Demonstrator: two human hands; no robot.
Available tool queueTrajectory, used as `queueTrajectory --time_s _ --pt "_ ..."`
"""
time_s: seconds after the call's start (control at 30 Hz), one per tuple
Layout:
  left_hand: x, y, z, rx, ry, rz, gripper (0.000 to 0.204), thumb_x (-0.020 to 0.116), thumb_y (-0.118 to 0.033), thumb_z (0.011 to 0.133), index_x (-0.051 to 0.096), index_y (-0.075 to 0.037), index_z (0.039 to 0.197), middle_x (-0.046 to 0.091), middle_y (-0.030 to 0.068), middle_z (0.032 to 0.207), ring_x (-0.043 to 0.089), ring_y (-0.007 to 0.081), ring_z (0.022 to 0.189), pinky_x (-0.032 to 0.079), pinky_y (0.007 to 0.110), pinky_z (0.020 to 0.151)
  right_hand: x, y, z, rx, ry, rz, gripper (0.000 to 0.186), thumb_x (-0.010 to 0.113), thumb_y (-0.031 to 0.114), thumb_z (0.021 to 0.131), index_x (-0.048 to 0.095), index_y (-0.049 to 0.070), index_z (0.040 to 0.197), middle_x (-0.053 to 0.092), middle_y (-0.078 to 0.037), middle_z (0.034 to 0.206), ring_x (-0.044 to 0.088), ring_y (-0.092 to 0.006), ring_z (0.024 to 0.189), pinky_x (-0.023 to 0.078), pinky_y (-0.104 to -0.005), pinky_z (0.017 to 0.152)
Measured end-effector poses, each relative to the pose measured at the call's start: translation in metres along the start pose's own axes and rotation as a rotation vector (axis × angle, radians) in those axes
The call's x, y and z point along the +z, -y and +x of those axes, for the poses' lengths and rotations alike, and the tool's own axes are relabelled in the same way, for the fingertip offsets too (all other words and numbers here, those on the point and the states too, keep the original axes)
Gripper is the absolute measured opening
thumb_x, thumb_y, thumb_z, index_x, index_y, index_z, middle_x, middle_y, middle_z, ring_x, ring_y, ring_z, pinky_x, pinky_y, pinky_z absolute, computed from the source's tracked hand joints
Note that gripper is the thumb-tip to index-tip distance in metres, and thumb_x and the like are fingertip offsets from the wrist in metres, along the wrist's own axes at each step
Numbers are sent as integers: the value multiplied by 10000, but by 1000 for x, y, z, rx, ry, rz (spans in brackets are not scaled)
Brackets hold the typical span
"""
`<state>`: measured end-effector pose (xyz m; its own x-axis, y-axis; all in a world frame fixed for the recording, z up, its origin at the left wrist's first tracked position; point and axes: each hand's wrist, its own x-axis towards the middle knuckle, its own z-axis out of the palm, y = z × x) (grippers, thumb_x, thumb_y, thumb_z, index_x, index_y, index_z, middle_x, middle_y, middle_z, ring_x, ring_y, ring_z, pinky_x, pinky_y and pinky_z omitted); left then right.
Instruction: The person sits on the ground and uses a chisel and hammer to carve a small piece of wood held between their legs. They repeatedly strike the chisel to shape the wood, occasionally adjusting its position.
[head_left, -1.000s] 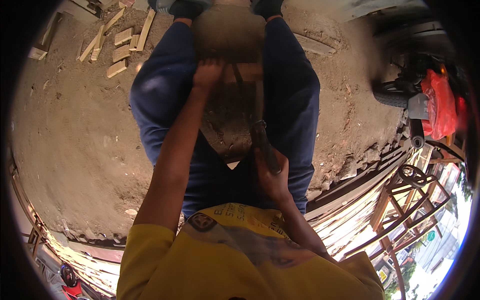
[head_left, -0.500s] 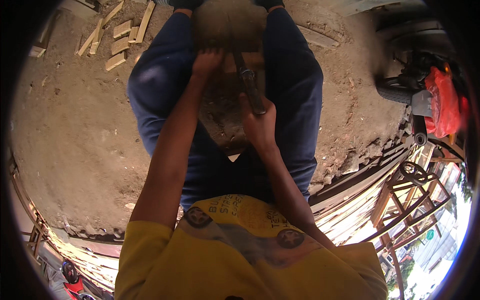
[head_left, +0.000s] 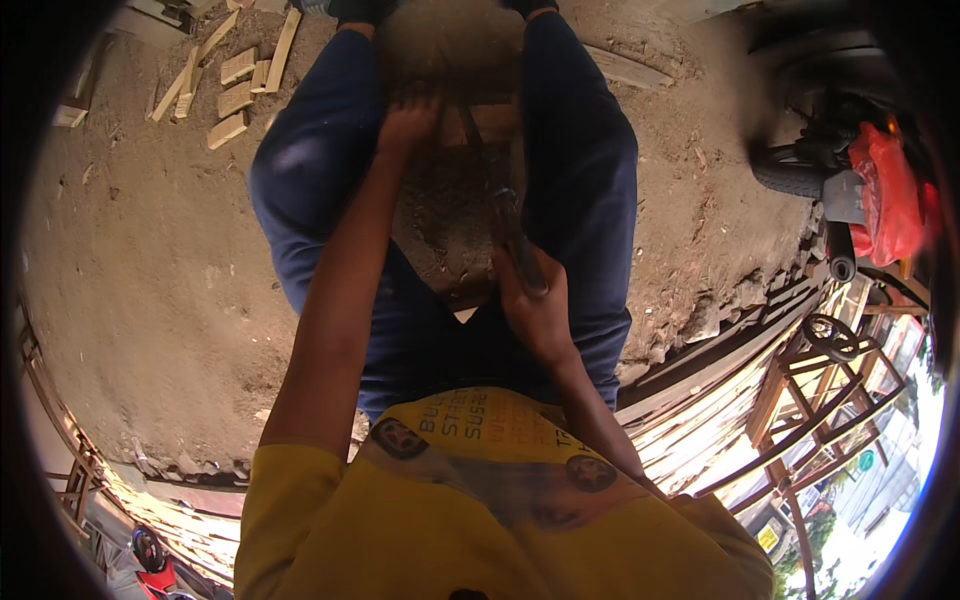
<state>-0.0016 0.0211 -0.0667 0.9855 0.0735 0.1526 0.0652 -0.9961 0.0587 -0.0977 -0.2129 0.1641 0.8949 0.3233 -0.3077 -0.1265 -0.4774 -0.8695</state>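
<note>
Rows of dark and orange lettering (head_left: 452, 416) cross the yellow shirt (head_left: 400, 550). At right, a green sign (head_left: 866, 460) and a yellow sign (head_left: 768, 538) are too small to read.

A yellow T-shirt (head_left: 400, 550) is worn, its left sleeve (head_left: 285, 505) ended above the elbow. The front is printed with a greyish car graphic (head_left: 490, 485), dark spoked wheels (head_left: 398, 438) included, and rows of dark and orange lettering (head_left: 452, 418). Navy trousers (head_left: 580, 170) and dark footwear (head_left: 365, 10) are worn. Left hand (head_left: 408, 124) and right hand (head_left: 535, 310) are bared.
</note>
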Motion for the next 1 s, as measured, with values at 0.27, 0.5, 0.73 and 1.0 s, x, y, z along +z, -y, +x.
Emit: queueTrajectory --time_s 0.27,0.5,0.73,1.0 --pt "-18 -7 2 -31 236 -110 399 583 -110 834 526 -77 1227 667 152 987 663 306 950 517 409 831 5 -9 42 107 -33 115 213 602 147 929 591 -23 800 485 42 596 422 -20 573 342 -247 482" --pt "-21 -7 -1 -38 246 -151 414 657 -133 801 535 -76 1193 666 160 1004 655 334 972 513 443 877 -15 -23 -29 -77 -55 7 204 595 142 930 595 -30 821 498 34 612 429 -21 589 359 -253 499" --pt "-16 9 8 -73 439 -296 666 815 -347 627 556 -70 1174 641 181 1061 620 362 1007 512 444 861 16 -5 40 -11 25 30 148 605 99 918 618 -39 868 540 3 643 485 -28 619 400 -236 534" --pt "-46 -5 12 -62 471 -322 660 776 -313 655 533 -58 1214 645 185 1053 623 352 1014 510 445 866 3 -22 23 68 19 76 150 601 106 915 634 -39 903 566 -17 658 524 -39 626 405 -238 527"
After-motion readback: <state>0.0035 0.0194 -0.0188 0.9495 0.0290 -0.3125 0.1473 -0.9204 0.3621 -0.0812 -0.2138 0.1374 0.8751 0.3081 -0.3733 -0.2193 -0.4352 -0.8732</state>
